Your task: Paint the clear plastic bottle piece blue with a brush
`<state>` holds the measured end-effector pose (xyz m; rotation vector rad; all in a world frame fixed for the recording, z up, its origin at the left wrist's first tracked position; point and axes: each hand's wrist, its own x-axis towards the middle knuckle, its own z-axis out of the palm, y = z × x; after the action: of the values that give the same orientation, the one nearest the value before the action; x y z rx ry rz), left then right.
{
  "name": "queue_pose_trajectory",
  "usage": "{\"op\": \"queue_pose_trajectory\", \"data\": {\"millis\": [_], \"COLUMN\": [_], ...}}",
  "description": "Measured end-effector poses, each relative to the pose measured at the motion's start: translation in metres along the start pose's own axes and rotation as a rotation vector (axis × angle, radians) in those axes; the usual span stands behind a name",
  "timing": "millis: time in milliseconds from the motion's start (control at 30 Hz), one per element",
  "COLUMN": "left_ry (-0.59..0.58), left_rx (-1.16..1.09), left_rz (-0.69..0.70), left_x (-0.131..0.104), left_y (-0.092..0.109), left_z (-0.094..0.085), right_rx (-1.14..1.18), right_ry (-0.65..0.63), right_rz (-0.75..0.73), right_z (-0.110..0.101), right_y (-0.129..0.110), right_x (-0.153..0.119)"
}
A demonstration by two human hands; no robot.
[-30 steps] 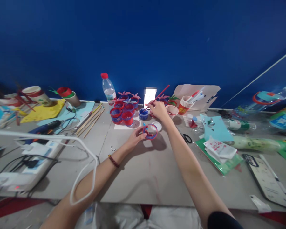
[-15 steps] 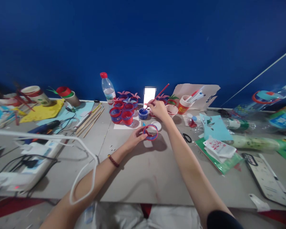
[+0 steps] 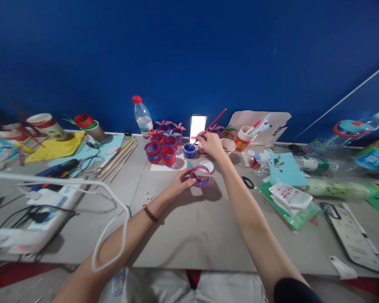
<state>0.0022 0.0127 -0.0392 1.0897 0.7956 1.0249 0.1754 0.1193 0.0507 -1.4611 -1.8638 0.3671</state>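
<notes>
My left hand (image 3: pixel 182 184) is closed on the near side of a red and blue painted ring (image 3: pixel 201 184), held a little above the table. Pinched in my right hand (image 3: pixel 211 144) is a paintbrush (image 3: pixel 217 118) with a red handle, its tip down at a small jar of blue paint (image 3: pixel 189 150). A round white lid (image 3: pixel 206 166) lies just behind the ring. Left of the jar, several red and blue painted cups (image 3: pixel 168 156) stand grouped on a white sheet (image 3: pixel 158 167).
A water bottle (image 3: pixel 142 116) stands by the blue wall. Paper cups with pens (image 3: pixel 244 138), scissors (image 3: pixel 248 182) and a phone (image 3: pixel 350 235) are on the right. Wooden sticks (image 3: pixel 118 162), a glue gun (image 3: pixel 55 170) and a power strip (image 3: pixel 44 227) lie left, with a white cable (image 3: pixel 126 219) over my left forearm.
The brush handle has shifted very slightly up and right in my right hand. The ring in my left hand has barely moved.
</notes>
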Motion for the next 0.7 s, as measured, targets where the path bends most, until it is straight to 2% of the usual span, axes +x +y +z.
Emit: {"op": "queue_pose_trajectory", "data": {"millis": [133, 300, 467, 567, 700], "left_ry": [-0.017, -0.046, -0.031, -0.039, -0.045], "left_rx": [0.012, 0.035, 0.039, 0.035, 0.031], "left_rz": [-0.018, 0.001, 0.000, -0.002, 0.001], "left_x": [-0.001, 0.000, -0.002, -0.003, -0.004], "left_y": [0.001, 0.003, 0.004, 0.007, 0.010], "left_z": [-0.001, 0.000, 0.000, 0.002, 0.004], "right_rx": [0.088, 0.112, 0.013, 0.008, 0.050], "right_ry": [0.042, -0.029, -0.091, -0.050, -0.003], "right_rz": [-0.021, -0.048, -0.018, -0.029, -0.065], "right_z": [-0.003, 0.006, -0.003, -0.007, -0.001], "right_y": [0.005, 0.008, 0.003, 0.003, 0.007], "right_x": [0.002, 0.002, 0.001, 0.001, 0.003]}}
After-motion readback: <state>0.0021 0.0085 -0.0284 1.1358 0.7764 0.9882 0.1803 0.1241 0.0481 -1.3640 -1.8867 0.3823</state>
